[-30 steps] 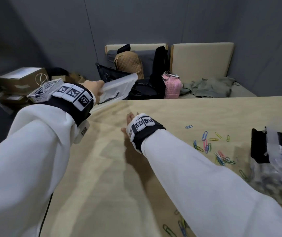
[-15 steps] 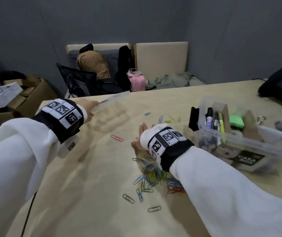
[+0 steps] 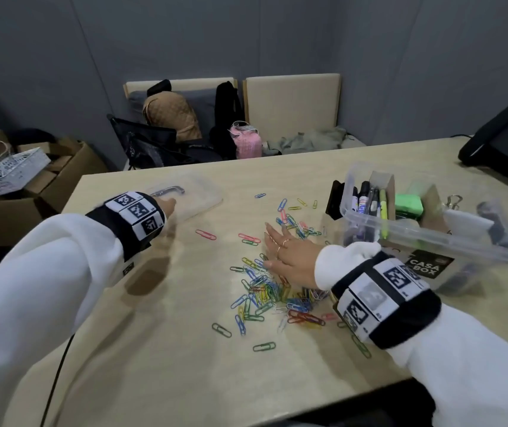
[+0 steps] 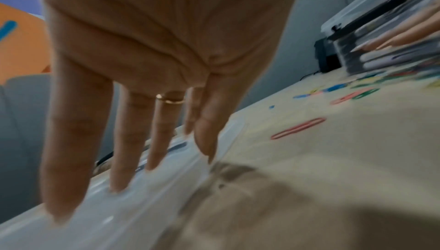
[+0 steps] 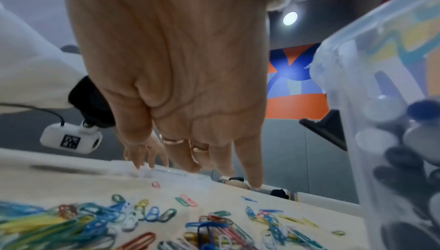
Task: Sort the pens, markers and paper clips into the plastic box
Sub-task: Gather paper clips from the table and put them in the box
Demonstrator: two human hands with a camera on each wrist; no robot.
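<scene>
Many coloured paper clips (image 3: 269, 292) lie scattered in a heap on the light wooden table (image 3: 160, 349). My right hand (image 3: 280, 245) is flat over them with straight fingers (image 5: 250, 167), holding nothing. A clear plastic box (image 3: 400, 229) at the right holds pens and markers (image 3: 366, 198); its wall (image 5: 357, 103) is close to my right hand. The box's clear lid (image 3: 197, 195) lies flat on the table at the far left. My left hand (image 3: 168, 206) rests its straight fingertips (image 4: 152, 160) on the lid (image 4: 142, 197).
A black holder (image 3: 334, 200) stands against the box's left side. A black device (image 3: 505, 140) sits at the table's far right corner. Cardboard boxes and a white basket (image 3: 9, 171) are off the left edge. Chairs with bags (image 3: 169, 118) stand behind the table.
The lid, held up beyond the table's far left edge before, now lies on the table under my straightened left fingers. My right hand has moved right onto the clip heap.
</scene>
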